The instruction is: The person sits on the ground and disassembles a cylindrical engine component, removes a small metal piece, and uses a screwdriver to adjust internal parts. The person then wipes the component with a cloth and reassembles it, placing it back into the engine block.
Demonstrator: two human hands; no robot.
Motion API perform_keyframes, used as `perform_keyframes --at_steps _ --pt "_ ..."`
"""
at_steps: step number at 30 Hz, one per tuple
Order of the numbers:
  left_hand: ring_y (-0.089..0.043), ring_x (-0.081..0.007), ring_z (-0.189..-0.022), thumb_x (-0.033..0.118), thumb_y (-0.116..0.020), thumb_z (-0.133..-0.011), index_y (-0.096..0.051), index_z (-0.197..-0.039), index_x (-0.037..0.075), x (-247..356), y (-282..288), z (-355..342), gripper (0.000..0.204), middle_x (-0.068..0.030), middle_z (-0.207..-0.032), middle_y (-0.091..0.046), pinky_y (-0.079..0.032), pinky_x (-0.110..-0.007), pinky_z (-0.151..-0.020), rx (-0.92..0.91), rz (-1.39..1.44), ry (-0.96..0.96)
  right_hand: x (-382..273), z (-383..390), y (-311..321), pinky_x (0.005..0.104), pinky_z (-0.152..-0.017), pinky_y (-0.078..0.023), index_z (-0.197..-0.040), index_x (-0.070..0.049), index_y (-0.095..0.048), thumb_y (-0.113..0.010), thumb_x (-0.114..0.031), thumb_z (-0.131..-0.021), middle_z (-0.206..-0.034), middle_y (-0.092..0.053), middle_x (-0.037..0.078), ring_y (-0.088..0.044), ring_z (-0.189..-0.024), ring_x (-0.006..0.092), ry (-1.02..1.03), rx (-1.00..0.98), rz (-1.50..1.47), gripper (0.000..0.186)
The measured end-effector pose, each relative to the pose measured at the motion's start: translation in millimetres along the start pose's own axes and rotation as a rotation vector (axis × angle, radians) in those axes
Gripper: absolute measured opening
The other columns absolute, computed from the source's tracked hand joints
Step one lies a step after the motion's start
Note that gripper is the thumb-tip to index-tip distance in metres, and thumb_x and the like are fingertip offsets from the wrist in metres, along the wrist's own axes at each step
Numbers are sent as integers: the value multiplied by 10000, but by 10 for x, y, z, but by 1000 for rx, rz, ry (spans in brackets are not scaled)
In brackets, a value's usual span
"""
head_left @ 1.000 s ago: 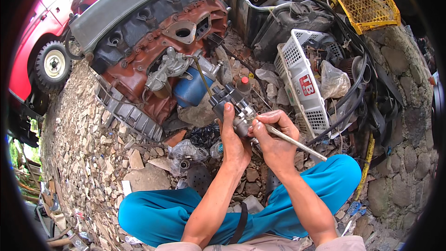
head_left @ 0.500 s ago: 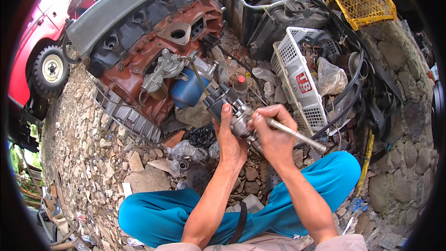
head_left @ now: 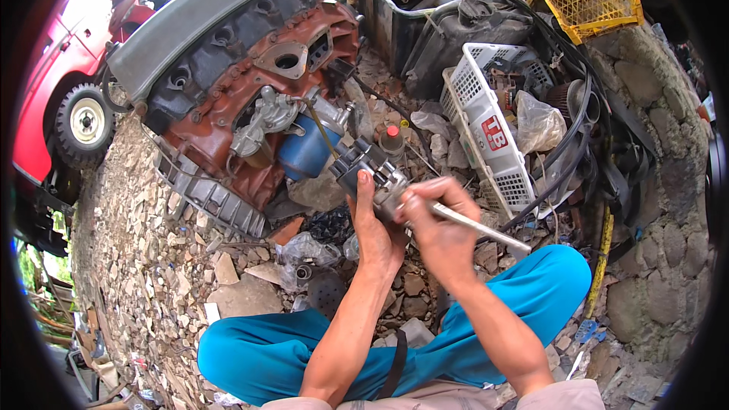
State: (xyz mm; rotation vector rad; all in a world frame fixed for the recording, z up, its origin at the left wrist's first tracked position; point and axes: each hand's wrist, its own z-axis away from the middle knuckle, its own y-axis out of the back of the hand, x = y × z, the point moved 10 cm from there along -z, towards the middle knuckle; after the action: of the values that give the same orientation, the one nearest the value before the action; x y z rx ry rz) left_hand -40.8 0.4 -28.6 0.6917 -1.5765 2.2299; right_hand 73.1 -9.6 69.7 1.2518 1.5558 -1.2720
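The left hand has its fingers wrapped around a metal part with a black, knobbly cap. Thumb's up along the near side, the rest of those fingers mostly hidden. The part's held roughly mid-view above the gravel, cap end aimed somewhere between 10 and 11 o'clock.

Right hand has its fingers clenched on a pale stick, free end poking out toward 4 o'clock. That hand's right up by the metal body and kinda blurry, so I can't tell what the stick's other end is touching.

Going round from the part: blue canister at 10, reddish engine block also around 10 but farther out, red-capped bottle near 1, white plastic basket a bit past 2. Folded legs in teal trousers sit down at 6.
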Motion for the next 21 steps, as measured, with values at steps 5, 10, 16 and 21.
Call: perform_keyframes --at_steps 5,10,16,21 --pt "-624 -229 -1031 555 -581 -928 -536 -1246 127 197 -266 142 535 -58 -1100 -643 -472 -434 -919 -39 -20 4 -210 -179 483 303 -739 -587 -1066 49 -657 -705 5 -883 -947 -698 118 -699 -847 178 0 231 -2 195" --pt "-573 -248 -1154 477 -552 -953 -515 -1286 120 254 -390 184 489 -73 -1230 -601 -456 -460 -962 -71 120 7 -127 -144 543 266 -784 -575 -1146 61 -656 -721 3 -875 -1004 -712 131 -705 -888 169 -75 232 52 284" --pt "-624 -210 -1063 490 -553 -965 -548 -1228 113 167 -345 145 459 -52 -1142 -648 -467 -435 -962 -70 47 28 -281 -21 264 257 -760 -565 -982 13 -659 -729 43 -837 -943 -695 85 -690 -868 133 136 84 202 165" --pt "-621 -175 -986 505 -581 -962 -562 -1191 119 160 -316 186 449 -34 -1039 -648 -483 -386 -916 -66 58 19 -415 -14 97 292 -737 -565 -911 2 -634 -732 51 -799 -931 -702 124 -694 -846 150 367 24 364 157"
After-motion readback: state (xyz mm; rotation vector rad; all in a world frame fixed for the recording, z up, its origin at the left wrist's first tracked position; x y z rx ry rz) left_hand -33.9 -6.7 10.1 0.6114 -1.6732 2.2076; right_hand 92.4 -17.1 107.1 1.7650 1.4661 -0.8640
